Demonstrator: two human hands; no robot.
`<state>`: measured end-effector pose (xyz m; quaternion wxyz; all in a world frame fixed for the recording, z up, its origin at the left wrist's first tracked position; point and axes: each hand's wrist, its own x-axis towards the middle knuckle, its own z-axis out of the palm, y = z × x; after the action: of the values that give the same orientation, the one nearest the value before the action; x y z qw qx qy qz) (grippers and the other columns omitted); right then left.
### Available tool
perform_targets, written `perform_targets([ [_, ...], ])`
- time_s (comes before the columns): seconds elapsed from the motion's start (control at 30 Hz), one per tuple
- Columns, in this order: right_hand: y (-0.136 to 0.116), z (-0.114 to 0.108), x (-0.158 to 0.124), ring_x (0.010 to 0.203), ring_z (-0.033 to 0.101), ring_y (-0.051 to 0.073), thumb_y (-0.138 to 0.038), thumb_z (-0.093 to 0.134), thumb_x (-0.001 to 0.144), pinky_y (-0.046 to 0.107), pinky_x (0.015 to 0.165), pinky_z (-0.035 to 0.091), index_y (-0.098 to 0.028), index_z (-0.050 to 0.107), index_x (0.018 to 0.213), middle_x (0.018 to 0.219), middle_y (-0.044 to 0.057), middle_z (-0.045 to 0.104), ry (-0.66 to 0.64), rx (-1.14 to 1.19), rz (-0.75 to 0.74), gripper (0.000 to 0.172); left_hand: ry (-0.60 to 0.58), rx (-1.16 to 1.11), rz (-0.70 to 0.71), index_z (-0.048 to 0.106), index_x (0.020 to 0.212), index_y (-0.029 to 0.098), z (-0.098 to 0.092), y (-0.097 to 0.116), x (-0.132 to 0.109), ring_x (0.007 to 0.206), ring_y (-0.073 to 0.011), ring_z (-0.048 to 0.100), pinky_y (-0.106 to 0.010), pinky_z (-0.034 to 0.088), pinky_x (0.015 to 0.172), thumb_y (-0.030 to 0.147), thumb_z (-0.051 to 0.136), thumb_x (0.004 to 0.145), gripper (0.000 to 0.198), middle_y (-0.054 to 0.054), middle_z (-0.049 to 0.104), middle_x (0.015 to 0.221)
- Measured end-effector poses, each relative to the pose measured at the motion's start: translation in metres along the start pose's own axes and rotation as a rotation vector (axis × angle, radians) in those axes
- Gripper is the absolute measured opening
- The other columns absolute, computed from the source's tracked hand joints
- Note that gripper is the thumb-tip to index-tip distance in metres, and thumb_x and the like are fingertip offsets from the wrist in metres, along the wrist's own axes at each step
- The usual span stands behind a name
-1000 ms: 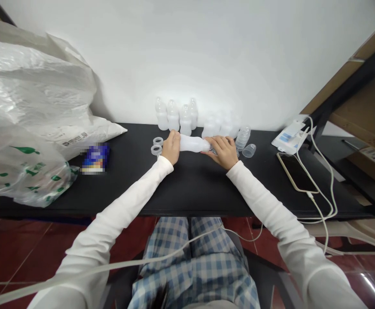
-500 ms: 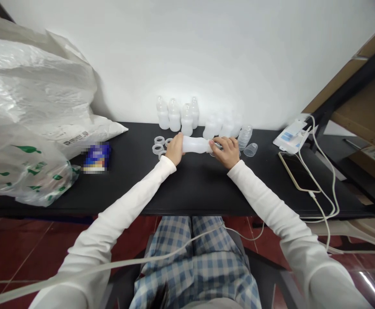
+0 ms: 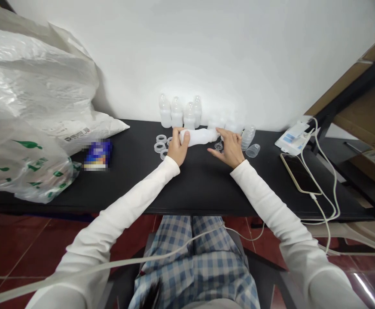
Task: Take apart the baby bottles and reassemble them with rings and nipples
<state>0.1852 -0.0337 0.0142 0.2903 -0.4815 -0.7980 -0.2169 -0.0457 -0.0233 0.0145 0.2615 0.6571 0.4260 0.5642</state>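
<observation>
Over the black desk (image 3: 193, 189), the baby bottle (image 3: 200, 136) roughly parallels the back edge, left hand (image 3: 178, 148) gripping its base, right hand (image 3: 232, 148) spread at its neck.

I saw capped bottles (image 3: 190, 116) blocking the way beyond the left fingers (image 3: 186, 139), clear caps (image 3: 248, 137) just right of the right fingers (image 3: 227, 134), and open tabletop (image 3: 203, 184) nearer than both.

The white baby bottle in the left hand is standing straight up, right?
Not straight up: the head view shows the white baby bottle in the left hand held sideways, its neck end toward the right hand.
</observation>
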Motion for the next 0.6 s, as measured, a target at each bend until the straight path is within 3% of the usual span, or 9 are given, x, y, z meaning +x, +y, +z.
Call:
perform_targets([
  [0.1, 0.004, -0.002, 0.002, 0.121, 0.056, 0.032, -0.058, 0.048, 0.098, 0.046, 0.102, 0.036, -0.017, 0.039, 0.151, 0.136, 0.017, 0.062, -0.053, 0.063, -0.01, 0.068, -0.068, 0.108, 0.166, 0.053, 0.115, 0.019, -0.006, -0.004, 0.0, 0.087, -0.0193, 0.067, -0.032, 0.051, 0.078, 0.075, 0.042, 0.091, 0.062, -0.009, 0.067, 0.106],
  [0.2, 0.011, -0.002, 0.001, 0.116, 0.058, 0.03, -0.055, 0.05, 0.098, 0.043, 0.099, 0.036, -0.02, 0.052, 0.141, 0.126, 0.014, 0.067, -0.082, 0.087, -0.049, 0.056, -0.105, 0.153, 0.177, 0.055, 0.118, 0.018, -0.008, -0.005, 0.0, 0.088, -0.0207, 0.067, -0.032, 0.051, 0.079, 0.074, 0.045, 0.091, 0.062, -0.01, 0.068, 0.109],
  [0.3, 0.012, 0.001, -0.002, 0.114, 0.059, 0.03, -0.047, 0.055, 0.098, 0.043, 0.097, 0.037, -0.021, 0.058, 0.133, 0.121, 0.013, 0.068, -0.031, 0.05, -0.049, 0.043, -0.088, 0.092, 0.024, 0.058, 0.105, 0.02, -0.005, -0.007, 0.002, 0.069, -0.0175, 0.064, -0.03, 0.05, 0.069, 0.068, 0.043, 0.095, 0.051, -0.004, 0.067, 0.082],
  [0.4, 0.009, 0.009, -0.005, 0.113, 0.059, 0.027, -0.03, 0.053, 0.099, 0.044, 0.097, 0.038, -0.025, 0.063, 0.124, 0.121, 0.011, 0.068, 0.034, -0.001, -0.057, 0.027, -0.076, -0.042, -0.185, 0.056, 0.083, 0.021, -0.001, -0.007, 0.004, 0.05, -0.0146, 0.055, -0.027, 0.044, 0.055, 0.064, 0.039, 0.098, 0.049, 0.002, 0.052, 0.055],
  [0.5, 0.009, 0.016, -0.008, 0.113, 0.061, 0.023, -0.023, 0.049, 0.098, 0.044, 0.097, 0.041, -0.028, 0.066, 0.107, 0.116, 0.006, 0.07, 0.09, 0.012, -0.049, 0.021, -0.053, -0.136, -0.356, 0.052, 0.07, 0.021, -0.001, -0.003, 0.008, 0.042, -0.0128, 0.048, -0.024, 0.036, 0.045, 0.061, 0.04, 0.098, 0.05, 0.003, 0.045, 0.044],
  [0.6, 0.019, 0.017, -0.009, 0.11, 0.062, 0.022, -0.027, 0.047, 0.097, 0.045, 0.096, 0.045, -0.027, 0.065, 0.093, 0.11, 0.005, 0.07, 0.189, 0.047, 0.062, 0.018, 0.028, -0.224, -0.55, 0.051, 0.072, 0.021, -0.004, 0.0, 0.015, 0.036, -0.0108, 0.041, -0.022, 0.028, 0.038, 0.06, 0.039, 0.097, 0.048, 0.003, 0.045, 0.043],
])
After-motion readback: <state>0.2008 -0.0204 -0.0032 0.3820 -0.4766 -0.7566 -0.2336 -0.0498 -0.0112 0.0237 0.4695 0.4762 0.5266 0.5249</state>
